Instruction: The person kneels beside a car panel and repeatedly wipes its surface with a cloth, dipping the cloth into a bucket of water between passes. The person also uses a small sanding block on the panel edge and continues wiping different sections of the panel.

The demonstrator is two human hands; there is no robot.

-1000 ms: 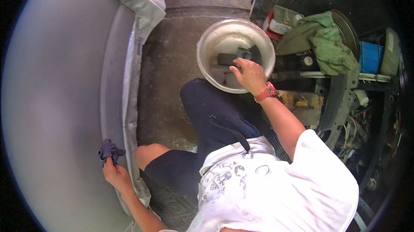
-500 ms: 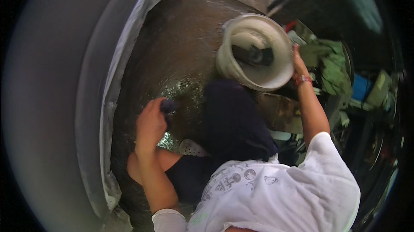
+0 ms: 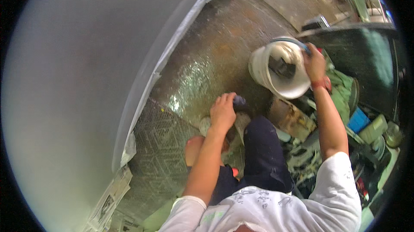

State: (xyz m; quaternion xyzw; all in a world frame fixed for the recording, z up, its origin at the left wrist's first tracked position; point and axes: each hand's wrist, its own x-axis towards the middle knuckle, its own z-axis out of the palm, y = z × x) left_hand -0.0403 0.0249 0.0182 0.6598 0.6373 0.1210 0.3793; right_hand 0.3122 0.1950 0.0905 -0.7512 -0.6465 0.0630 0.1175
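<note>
A white bucket [image 3: 260, 65] stands ahead and to the right, its mouth tipped toward me. My right hand [image 3: 315, 65] is closed on the dark curved bucket handle [image 3: 286, 40] at the right of the rim. Inside the bucket lies a dark block-like object [image 3: 282, 67], too unclear to name. In front of my knees, my left hand [image 3: 222, 110] is bent round a small dark purple, soft-looking lump [image 3: 239, 100]. Most of the lump is hidden by the fingers. Beneath this hand is a wet, shiny brown floor [image 3: 202, 74].
A large smooth grey panel [image 3: 86, 81] with a papered edge fills the left. On the right are a brown box [image 3: 290, 119], green cloth [image 3: 343, 92], a blue container [image 3: 358, 120] and assorted clutter. A dark board [image 3: 366, 59] stands behind them. Patterned matting [image 3: 159, 150] covers the lower-left floor.
My right hand has gone from the bucket's outer side to its handle. My left hand, still holding the purple lump, has come nearer the bucket. The view has shifted too.
</note>
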